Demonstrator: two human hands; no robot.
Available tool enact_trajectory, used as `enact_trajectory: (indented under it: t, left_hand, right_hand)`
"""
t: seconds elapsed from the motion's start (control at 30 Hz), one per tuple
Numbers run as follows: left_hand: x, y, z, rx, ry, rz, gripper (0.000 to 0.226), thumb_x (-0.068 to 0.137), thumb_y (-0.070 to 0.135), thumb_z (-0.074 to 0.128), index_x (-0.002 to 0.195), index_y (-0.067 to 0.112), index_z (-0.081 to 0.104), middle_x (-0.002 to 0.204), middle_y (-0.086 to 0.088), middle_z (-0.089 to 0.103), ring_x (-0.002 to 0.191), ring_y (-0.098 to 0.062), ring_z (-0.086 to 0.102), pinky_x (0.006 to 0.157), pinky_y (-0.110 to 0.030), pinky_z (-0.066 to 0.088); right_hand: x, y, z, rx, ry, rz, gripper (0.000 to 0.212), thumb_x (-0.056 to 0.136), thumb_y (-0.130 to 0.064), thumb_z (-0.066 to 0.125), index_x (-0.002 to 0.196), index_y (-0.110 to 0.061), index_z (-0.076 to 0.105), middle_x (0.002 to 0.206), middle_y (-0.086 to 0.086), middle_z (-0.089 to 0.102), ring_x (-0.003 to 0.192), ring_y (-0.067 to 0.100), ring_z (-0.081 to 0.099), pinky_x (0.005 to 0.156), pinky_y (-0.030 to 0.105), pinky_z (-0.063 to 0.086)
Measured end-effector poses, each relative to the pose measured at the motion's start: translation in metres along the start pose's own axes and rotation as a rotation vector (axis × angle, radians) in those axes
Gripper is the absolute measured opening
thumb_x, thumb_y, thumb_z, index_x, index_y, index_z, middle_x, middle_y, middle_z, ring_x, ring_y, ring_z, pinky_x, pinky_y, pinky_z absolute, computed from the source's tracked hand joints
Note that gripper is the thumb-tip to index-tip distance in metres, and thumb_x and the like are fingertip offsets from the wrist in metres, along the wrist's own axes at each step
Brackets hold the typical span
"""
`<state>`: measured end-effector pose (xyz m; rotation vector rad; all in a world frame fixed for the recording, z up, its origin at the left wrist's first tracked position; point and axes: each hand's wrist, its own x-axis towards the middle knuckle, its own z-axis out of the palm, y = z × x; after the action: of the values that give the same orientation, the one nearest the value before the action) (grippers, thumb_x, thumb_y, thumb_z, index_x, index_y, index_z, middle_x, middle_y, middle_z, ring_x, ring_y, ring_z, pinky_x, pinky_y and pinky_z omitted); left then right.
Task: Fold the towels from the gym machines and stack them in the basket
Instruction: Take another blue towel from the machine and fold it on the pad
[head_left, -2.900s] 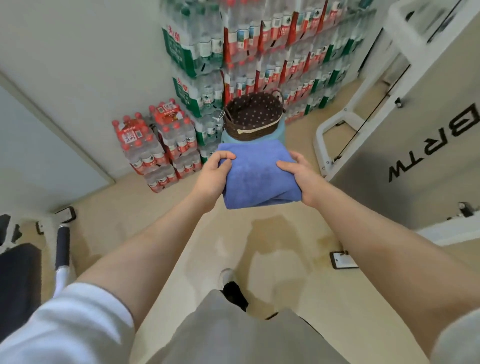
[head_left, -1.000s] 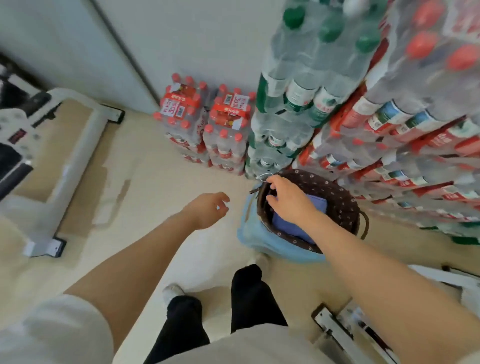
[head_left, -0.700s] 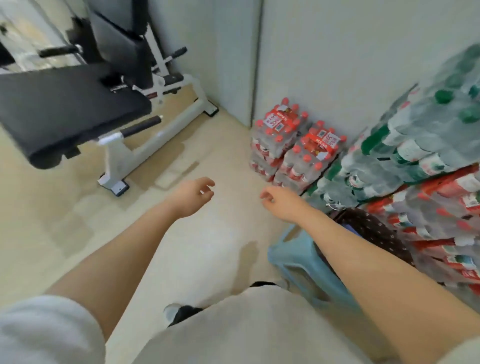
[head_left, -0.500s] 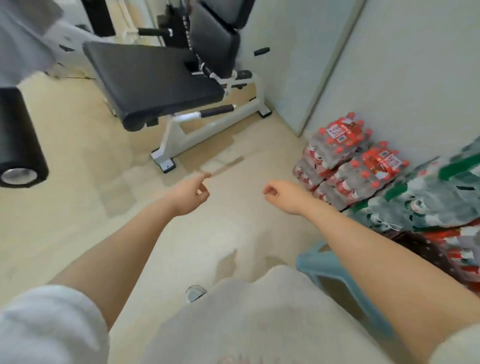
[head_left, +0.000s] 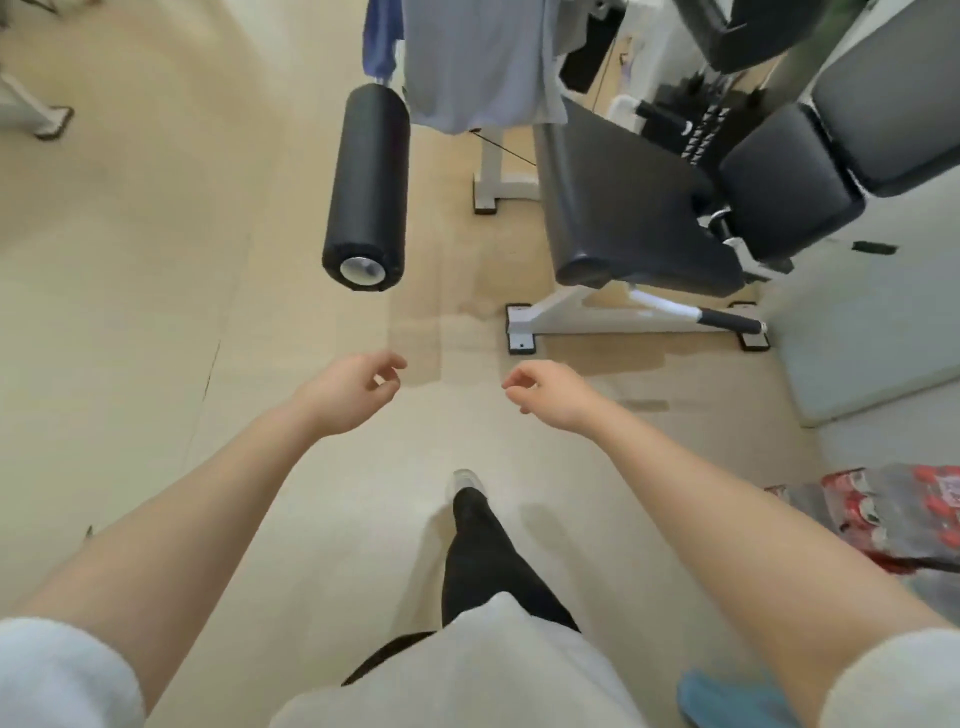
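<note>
Hands apart and empty, left hand (head_left: 349, 391) and right hand (head_left: 551, 392) loosely curled, free for the grey towel (head_left: 480, 57) draped over the machine ahead.

Beige floor (head_left: 156, 312) with darker patches just beyond the fingertips (head_left: 397, 362) of the left hand. Standing on it past the right hand's fingers (head_left: 511, 382) — the white frame (head_left: 618, 317) of a gym machine, feet flat on the floor. To the right of those fingers, shrink-wrapped bottle packs (head_left: 893, 519) and a blue stool (head_left: 727, 696); nearer than both hands, one shoe (head_left: 466, 480).
</note>
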<state>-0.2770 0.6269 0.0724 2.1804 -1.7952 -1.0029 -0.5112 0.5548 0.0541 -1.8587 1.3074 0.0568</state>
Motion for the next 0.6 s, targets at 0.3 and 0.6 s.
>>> enact_trajectory:
  t: [0.3, 0.6]
  left_hand:
    - [0.098, -0.106, -0.105, -0.073, 0.104, -0.073, 0.03, 0.094, 0.017, 0.048, 0.124, 0.013, 0.054, 0.131, -0.001, 0.05, 0.098, -0.021, 0.058, 0.083, -0.024, 0.039]
    - [0.216, -0.193, -0.264, -0.17, 0.217, -0.069, 0.027, 0.095, 0.017, 0.047, 0.121, 0.014, 0.056, 0.109, 0.002, 0.058, 0.093, -0.018, 0.055, 0.083, -0.026, 0.039]
  right_hand:
    - [0.174, -0.14, -0.028, -0.04, -0.148, -0.096, 0.023, 0.093, -0.018, 0.047, 0.109, -0.007, 0.06, 0.102, 0.005, 0.063, 0.081, 0.016, 0.059, 0.071, 0.026, 0.044]
    - [0.35, -0.268, -0.062, 0.253, -0.075, -0.01, 0.016, 0.095, -0.016, 0.044, 0.097, -0.013, 0.059, 0.094, 0.004, 0.062, 0.075, 0.015, 0.059, 0.068, 0.023, 0.047]
